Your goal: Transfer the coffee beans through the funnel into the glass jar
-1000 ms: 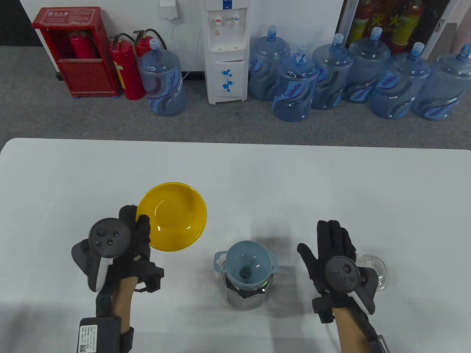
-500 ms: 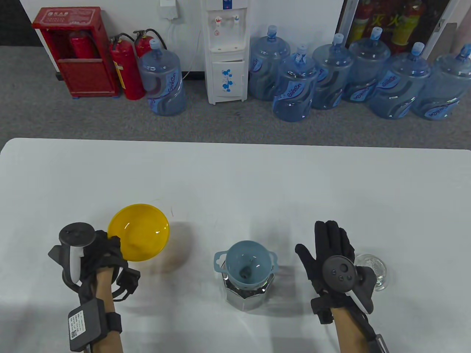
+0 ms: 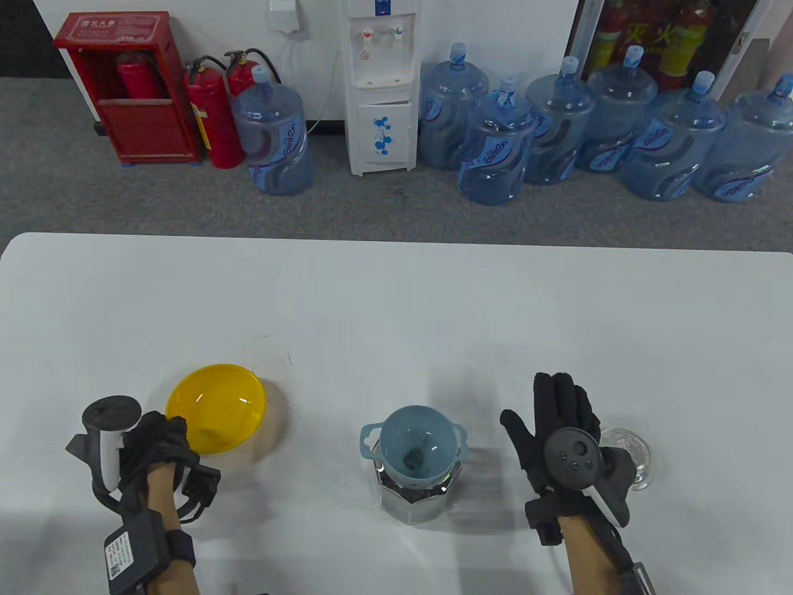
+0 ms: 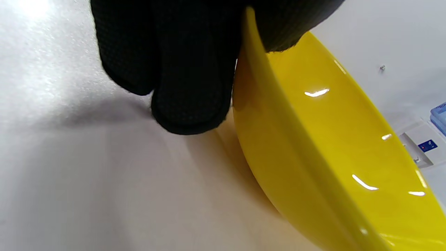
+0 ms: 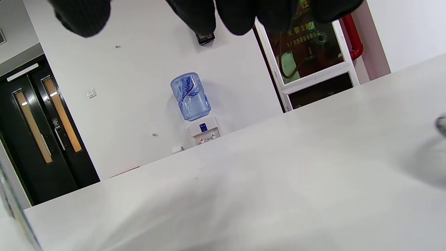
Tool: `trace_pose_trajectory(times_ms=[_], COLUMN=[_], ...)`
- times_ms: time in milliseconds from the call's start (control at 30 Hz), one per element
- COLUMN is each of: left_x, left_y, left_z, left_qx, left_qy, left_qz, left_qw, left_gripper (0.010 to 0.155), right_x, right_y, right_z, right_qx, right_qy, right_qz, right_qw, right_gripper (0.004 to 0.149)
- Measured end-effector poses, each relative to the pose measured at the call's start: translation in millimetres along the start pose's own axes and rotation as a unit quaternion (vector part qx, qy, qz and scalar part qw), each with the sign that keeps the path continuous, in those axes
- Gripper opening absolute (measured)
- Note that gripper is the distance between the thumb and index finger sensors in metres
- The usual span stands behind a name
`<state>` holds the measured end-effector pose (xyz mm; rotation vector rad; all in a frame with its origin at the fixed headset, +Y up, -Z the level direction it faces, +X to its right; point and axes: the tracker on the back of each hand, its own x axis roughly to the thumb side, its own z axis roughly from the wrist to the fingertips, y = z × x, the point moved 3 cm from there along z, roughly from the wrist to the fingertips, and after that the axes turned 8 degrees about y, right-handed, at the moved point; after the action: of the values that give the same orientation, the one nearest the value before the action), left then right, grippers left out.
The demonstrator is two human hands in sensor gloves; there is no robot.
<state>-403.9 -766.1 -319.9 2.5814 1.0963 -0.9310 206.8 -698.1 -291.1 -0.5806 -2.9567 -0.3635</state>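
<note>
The yellow bowl is held at its rim by the left hand: in the left wrist view the gloved fingers are seen under the outer wall while another part of the glove presses on the inner side of the rim, so the grip is narrow and closed on the bowl's edge. In the table view the bowl sits at the lower left of the frame, tilted, with no beans seen inside it; whether its base touches the table cannot be told. The right hand lies spread and flat at the lower right, gripping nothing, with a clear glass piece, perhaps the jar's lid, just beside it.

Between the hands, at the lower centre, the blue funnel is seated in the mouth of the faceted glass jar, and dark coffee beans are visible through the jar's wall, so the pouring is judged to be done or nearly so.

The bowl is judged light, stiff and glossy, hence slippery under a rim pinch. The funnel is light plastic and is best taken by its side tab. The jar is heavier, smooth and fragile, so it should be held around its body.
</note>
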Motion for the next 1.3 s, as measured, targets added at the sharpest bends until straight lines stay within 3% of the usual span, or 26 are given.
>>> trace_pose_trajectory(times_ms=[133, 367, 467, 600, 767, 967, 1133, 1300], left_x=[-3, 6, 32, 84, 149, 209, 231, 239], left_y=[-1, -29, -42, -43, -18, 35, 74, 99], left_z=[-1, -20, -41, -76, -127, -181, -204, -213], left_qx=[-0.029, 0.037, 0.088, 0.101, 0.06, -0.046, -0.116, -0.105], left_qy=[-0.009, 0.016, 0.062, 0.143, 0.261, 0.384, 0.419, 0.44], left_qz=[0.051, 0.12, 0.153, 0.181, 0.18, 0.187, 0.244, 0.322], left_qw=[0.998, 0.992, 0.982, 0.968, 0.947, 0.903, 0.867, 0.832], left_gripper=[0.049, 0.062, 0.061, 0.062, 0.063, 0.057, 0.062, 0.067], right_x=[0, -1, 0, 1, 2, 2, 3, 2], right_y=[0, -1, -2, -3, -5, -5, -6, -5], right_z=[0, 1, 2, 2, 3, 2, 1, 1], right_qx=[0.003, 0.011, 0.016, 0.022, 0.025, 0.021, 0.022, 0.02], right_qy=[0.0, 0.001, 0.004, 0.008, 0.01, 0.008, 0.01, 0.01], right_qz=[0.002, 0.004, 0.005, 0.008, 0.007, 0.008, 0.011, 0.012], right_qw=[1.0, 1.0, 1.0, 1.0, 1.0, 1.0, 1.0, 1.0], right_gripper=[0.084, 0.085, 0.084, 0.083, 0.083, 0.083, 0.083, 0.083])
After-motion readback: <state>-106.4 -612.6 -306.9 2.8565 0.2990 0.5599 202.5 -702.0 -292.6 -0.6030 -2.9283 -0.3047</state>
